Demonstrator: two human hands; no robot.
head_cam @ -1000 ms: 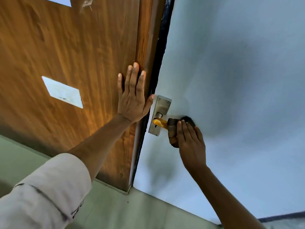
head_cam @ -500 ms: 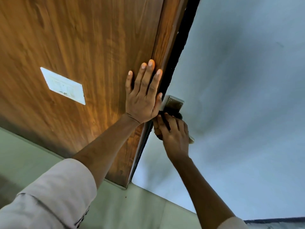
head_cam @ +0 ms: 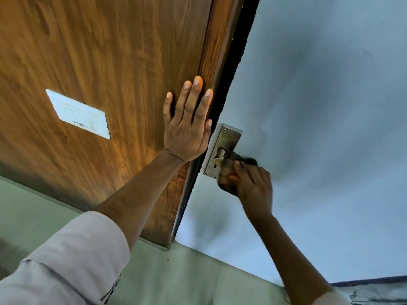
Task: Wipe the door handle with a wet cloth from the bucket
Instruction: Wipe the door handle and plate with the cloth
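The metal door handle (head_cam: 221, 153) juts from a silver backplate (head_cam: 226, 139) on the pale blue door (head_cam: 319, 128). My right hand (head_cam: 253, 183) is closed around a dark cloth (head_cam: 250, 161), pressed over the lever just right of the spindle; most of the lever is hidden beneath it. My left hand (head_cam: 187, 128) lies flat, fingers spread, against the wooden panel (head_cam: 110, 62) beside the door's edge.
A white rectangular plate (head_cam: 78, 114) is fixed to the wooden panel at the left. A black gap (head_cam: 237, 53) runs between the panel and the blue door. Pale green floor (head_cam: 165, 278) lies below. No bucket is in view.
My right hand with the cloth has slid right along the handle, away from the backplate, which now shows again. My left hand stays flat on the wood.
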